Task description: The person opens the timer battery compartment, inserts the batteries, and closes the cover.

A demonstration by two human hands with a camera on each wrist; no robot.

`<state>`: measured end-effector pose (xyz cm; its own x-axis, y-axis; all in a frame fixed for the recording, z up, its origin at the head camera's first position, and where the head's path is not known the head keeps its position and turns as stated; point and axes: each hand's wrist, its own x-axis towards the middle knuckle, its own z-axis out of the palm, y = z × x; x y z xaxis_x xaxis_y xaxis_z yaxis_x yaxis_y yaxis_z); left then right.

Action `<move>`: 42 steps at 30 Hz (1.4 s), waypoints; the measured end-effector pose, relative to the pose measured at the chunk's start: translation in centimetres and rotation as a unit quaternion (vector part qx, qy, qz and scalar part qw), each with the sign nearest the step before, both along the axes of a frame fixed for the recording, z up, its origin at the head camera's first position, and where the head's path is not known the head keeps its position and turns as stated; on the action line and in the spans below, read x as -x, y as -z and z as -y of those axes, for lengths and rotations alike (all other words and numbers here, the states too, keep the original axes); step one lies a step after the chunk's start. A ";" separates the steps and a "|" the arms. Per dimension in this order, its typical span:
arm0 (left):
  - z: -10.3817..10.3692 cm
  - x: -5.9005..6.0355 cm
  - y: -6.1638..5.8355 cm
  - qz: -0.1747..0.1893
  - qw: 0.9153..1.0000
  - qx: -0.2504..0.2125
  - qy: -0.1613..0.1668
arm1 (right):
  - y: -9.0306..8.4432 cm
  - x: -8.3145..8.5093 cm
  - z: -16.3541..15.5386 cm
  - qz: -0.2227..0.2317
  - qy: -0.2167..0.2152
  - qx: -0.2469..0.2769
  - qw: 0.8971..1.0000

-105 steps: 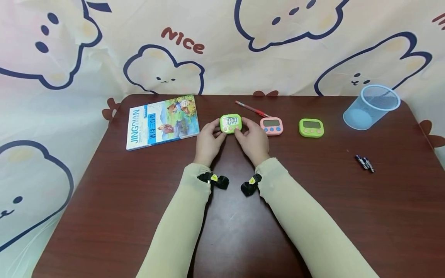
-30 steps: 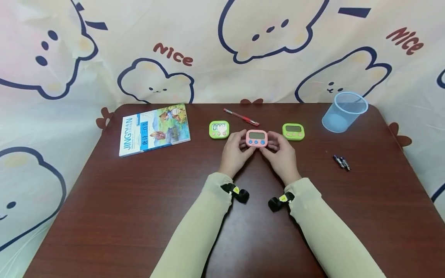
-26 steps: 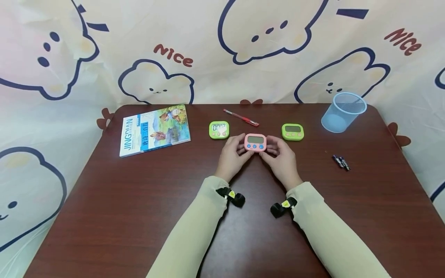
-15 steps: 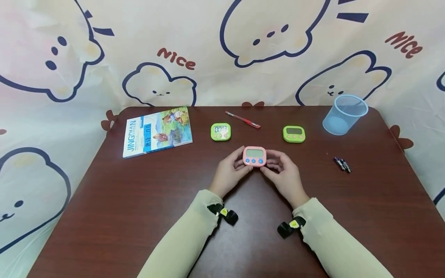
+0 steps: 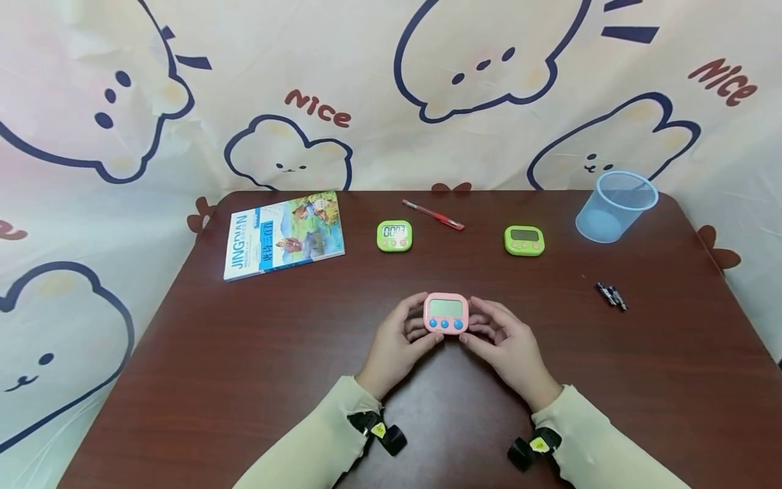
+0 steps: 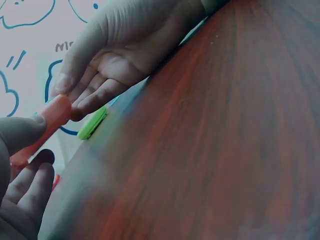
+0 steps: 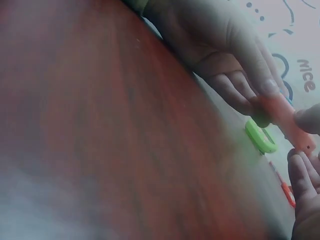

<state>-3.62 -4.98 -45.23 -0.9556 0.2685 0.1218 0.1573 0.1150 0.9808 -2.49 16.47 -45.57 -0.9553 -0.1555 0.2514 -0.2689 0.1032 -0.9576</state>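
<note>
- Holding a pink digital timer (image 5: 447, 314) between them in the head view, the left hand (image 5: 396, 345) and right hand (image 5: 508, 345) each curl fingers round one side of it; it sits face-up just above the brown table (image 5: 244, 353), at the centre of the scene.
- At 12 o'clock from the pink timer lies a red pen (image 5: 432, 214); at 11 o'clock a green timer with lit digits (image 5: 394, 235) rests on the table, and at 1 o'clock a second green timer with a blank screen (image 5: 524, 240).
- Further out at 10 o'clock lies a picture book (image 5: 285, 233); at 2 o'clock a pale blue mesh cup (image 5: 616, 206) lies tipped on its side, and at 3 o'clock a small cluster of batteries (image 5: 611, 296).
- From the left wrist view, blurred, the pink timer (image 6: 42, 127) shows edge-on at 9 o'clock, the left thumb (image 6: 17, 132) pressing on it and the right hand's fingers (image 6: 95, 95) gripping its far end; a green timer (image 6: 92, 123) lies just beyond.
- From the right wrist view, also blurred, the pink timer (image 7: 287, 120) appears edge-on at 3 o'clock, pinched by the left hand's fingers (image 7: 240, 87), with a green timer (image 7: 260, 137) below it and the red pen (image 7: 287, 192) at 4 o'clock.
</note>
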 end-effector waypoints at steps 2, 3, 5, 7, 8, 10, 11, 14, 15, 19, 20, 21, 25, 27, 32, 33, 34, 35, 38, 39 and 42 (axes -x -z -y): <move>0.0 -0.2 0.0 -0.004 1.000 -0.011 0.001 | 0.0 -0.3 0.0 0.001 -0.002 0.006 1.000; -0.1 -0.3 0.1 -0.007 1.000 -0.016 0.003 | 0.0 -0.4 -0.1 0.001 -0.001 0.010 1.000; -0.1 -0.3 0.1 -0.009 1.000 -0.026 0.005 | 0.0 -0.5 0.0 0.003 0.000 0.020 1.000; -0.2 -0.4 0.1 -0.007 0.999 -0.039 0.008 | -0.1 -0.6 0.0 0.005 -0.002 0.033 0.999; -0.2 -0.4 0.1 -0.007 0.999 -0.045 0.009 | -0.2 -0.6 0.0 0.004 -0.006 0.040 0.999; -0.3 -0.4 0.0 -0.004 0.998 -0.056 0.010 | -0.2 -0.6 0.1 0.001 -0.016 0.053 0.998; -0.3 -0.4 0.0 -0.005 0.998 -0.063 0.010 | -0.2 -0.5 0.1 -0.003 -0.021 0.056 0.998; -0.5 -0.6 -0.1 -0.013 0.997 -0.074 0.012 | -0.2 -0.4 0.0 -0.017 -0.029 0.045 0.998; -0.5 -0.6 -0.1 -0.016 0.997 -0.077 0.013 | -0.3 -0.4 0.0 -0.020 -0.028 0.036 0.999; -0.6 -0.7 -0.2 -0.009 0.995 -0.091 0.034 | -0.5 -0.5 -0.4 -0.020 -0.020 0.006 1.000; -0.6 -0.7 -0.2 0.002 0.994 -0.099 0.042 | -0.6 -0.5 -0.5 -0.016 -0.019 0.003 1.000; -0.6 -0.7 -0.3 0.014 0.993 -0.109 0.051 | -0.7 -0.6 -0.6 -0.013 -0.018 0.000 1.000; -0.5 -0.6 -0.2 0.069 0.981 -0.161 0.084 | -0.9 -0.8 -0.6 -0.008 -0.024 0.005 1.000; -0.5 -0.6 -0.2 0.084 0.975 -0.181 0.099 | -0.9 -0.9 -0.5 -0.010 -0.028 0.006 1.000; -0.2 -0.5 -0.2 0.076 0.974 -0.172 0.129 | -0.9 -1.0 -0.1 -0.012 -0.032 0.006 0.999; -0.2 -0.4 -0.3 0.066 0.976 -0.159 0.134 | -1.0 -1.1 0.0 -0.012 -0.031 0.006 0.999; -0.1 -0.2 -0.5 0.052 0.979 -0.141 0.137 | -1.0 -1.1 0.0 -0.014 -0.026 0.003 1.000; 0.0 -0.1 -0.6 0.032 0.983 -0.118 0.137 | -1.0 -1.0 0.0 -0.018 -0.022 0.000 1.000; 0.3 0.4 -1.3 -0.042 0.989 -0.048 0.132 | -1.0 -1.0 0.0 -0.034 -0.013 -0.015 0.999; 0.3 0.5 -1.5 -0.066 0.989 -0.027 0.129 | -1.0 -0.9 0.0 -0.039 -0.014 -0.019 0.999; 0.3 0.5 -2.2 -0.127 0.984 0.013 0.124 | -0.9 -0.8 -0.1 -0.051 -0.026 -0.029 0.998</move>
<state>-4.09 -5.25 -43.04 -0.7994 0.4961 0.3389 0.4240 0.0661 0.9033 -1.69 16.54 -44.71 -0.9153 -0.2209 0.3369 -0.3718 0.1414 -0.9175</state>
